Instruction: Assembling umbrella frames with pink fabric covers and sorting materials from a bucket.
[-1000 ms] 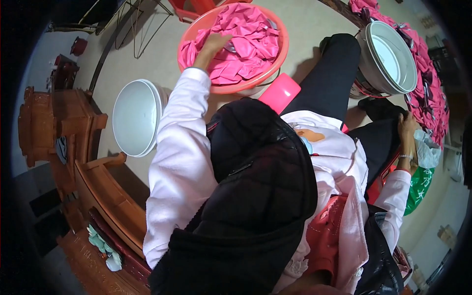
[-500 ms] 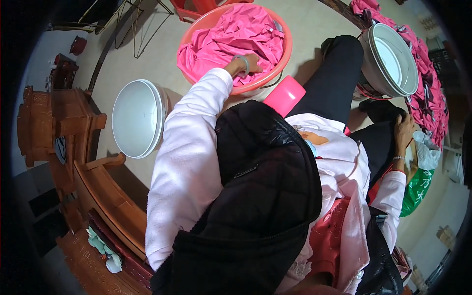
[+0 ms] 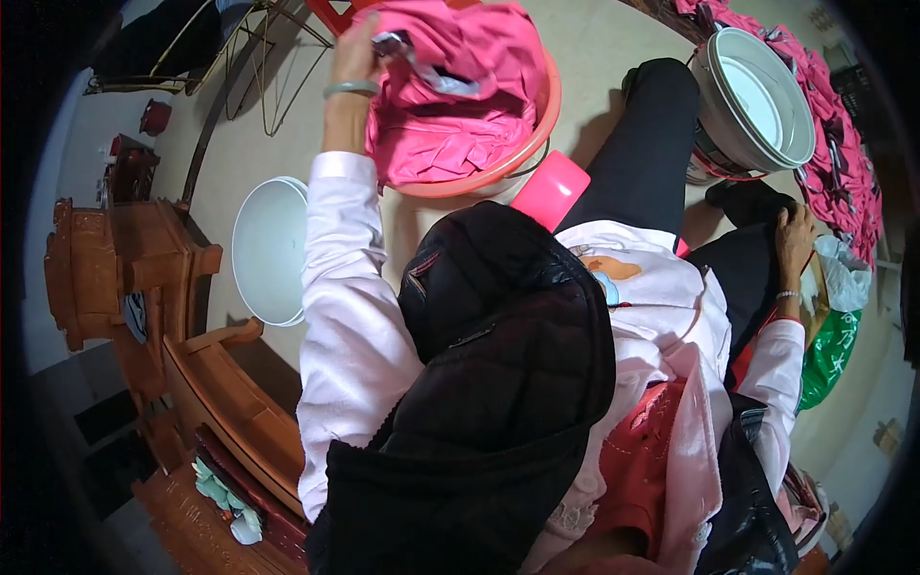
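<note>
Bright pink cloth (image 3: 479, 43) is heaped in a round orange-pink basin (image 3: 547, 101) in front of me. My left hand (image 3: 356, 56), with a pale bangle on its wrist, is closed on the cloth at the basin's far left side and holds a bunched part up above the rest. Dark and whitish patches show in the folds of the raised part. My right hand (image 3: 794, 240) rests on my right leg near the knee, fingers laid over the dark trousers, holding nothing that I can see.
A white bucket (image 3: 271, 251) stands at left beside carved wooden furniture (image 3: 230, 402). Stacked white buckets (image 3: 704, 105) stand at right, before more pink cloth (image 3: 843, 172). A pink box-shaped object (image 3: 551, 190) is near my left leg. A green bag (image 3: 830, 359) lies by my right arm.
My left hand has moved from the basin's near side up and to the left, lifting and pulling a bunch of pink cloth with it. The right hand stays on the leg.
</note>
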A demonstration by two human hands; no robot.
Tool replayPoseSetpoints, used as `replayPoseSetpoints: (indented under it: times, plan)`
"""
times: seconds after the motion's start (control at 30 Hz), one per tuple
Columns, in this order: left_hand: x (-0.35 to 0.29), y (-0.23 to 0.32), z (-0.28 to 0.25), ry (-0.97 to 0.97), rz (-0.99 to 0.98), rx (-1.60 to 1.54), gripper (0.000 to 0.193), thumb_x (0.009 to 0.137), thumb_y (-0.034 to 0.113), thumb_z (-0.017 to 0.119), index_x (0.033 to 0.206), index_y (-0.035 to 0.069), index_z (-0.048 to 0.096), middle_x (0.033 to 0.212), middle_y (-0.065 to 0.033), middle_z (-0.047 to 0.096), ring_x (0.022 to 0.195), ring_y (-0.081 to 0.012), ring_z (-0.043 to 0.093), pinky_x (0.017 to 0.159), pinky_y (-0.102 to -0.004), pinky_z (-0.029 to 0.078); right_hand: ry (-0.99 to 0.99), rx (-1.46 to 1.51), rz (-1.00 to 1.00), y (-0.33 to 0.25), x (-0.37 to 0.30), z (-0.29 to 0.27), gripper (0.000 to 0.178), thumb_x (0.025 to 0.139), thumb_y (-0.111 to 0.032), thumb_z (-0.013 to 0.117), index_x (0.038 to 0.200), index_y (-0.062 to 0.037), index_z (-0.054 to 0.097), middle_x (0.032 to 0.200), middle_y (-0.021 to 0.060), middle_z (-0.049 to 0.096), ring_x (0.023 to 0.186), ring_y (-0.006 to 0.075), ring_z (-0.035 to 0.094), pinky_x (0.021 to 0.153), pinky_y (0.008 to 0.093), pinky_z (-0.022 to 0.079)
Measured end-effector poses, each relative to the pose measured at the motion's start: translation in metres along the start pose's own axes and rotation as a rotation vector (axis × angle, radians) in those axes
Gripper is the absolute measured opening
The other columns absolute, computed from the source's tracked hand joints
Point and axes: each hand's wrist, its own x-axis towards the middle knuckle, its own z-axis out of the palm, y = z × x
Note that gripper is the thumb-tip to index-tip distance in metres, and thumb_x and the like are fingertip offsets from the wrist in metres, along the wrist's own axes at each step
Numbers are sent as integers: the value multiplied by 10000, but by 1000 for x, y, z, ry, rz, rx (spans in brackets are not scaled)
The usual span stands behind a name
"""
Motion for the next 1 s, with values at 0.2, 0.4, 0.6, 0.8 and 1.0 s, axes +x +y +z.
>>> replayPoseSetpoints:
  times: [0.2, 0.4, 0.6, 0.8, 1.0]
  plan:
    - [-2, 89, 72, -26, 269, -197, 119, 871, 215, 511, 803, 118, 525, 590, 27, 494, 497, -78, 471, 478, -228, 414, 24, -19, -15, 9, -4, 1, 289, 804, -256, 531, 1027, -72, 526, 1067, 133, 523, 938, 335, 507, 811, 411, 403]
    - [41, 124, 109, -318, 347, -459, 80, 848, 173, 550, 888, 104, 564, 723, -3, 592, 608, -102, 551, 543, -230, 459, -44, 25, 24, -10, -1, -12, 287, 793, -250, 543, 1011, -64, 531, 1013, 146, 543, 916, 343, 514, 789, 422, 410]
    - [7, 163, 179, -681, 207, -525, 81, 829, 182, 578, 831, 101, 583, 776, -24, 620, 626, -114, 579, 536, -229, 478, -51, 521, -6, -49, 30, -36, 267, 801, -206, 536, 975, -4, 534, 890, 209, 579, 813, 356, 563, 727, 401, 438]
    - [-52, 165, 233, -547, 198, -525, 103, 817, 195, 589, 808, 96, 564, 772, -36, 607, 645, -149, 589, 588, -301, 507, 39, 1141, -146, -120, 59, -82, 251, 864, -162, 492, 1026, 28, 512, 873, 109, 591, 779, 177, 555, 700, 290, 432]
    - [-100, 116, 322, -894, -119, -659, 185, 856, 264, 525, 782, 94, 527, 671, -28, 599, 567, -171, 605, 544, -350, 530, 134, 959, -278, -11, 46, 67, 398, 828, -191, 495, 1174, -1, 442, 1127, 127, 502, 1008, 245, 505, 847, 334, 408]
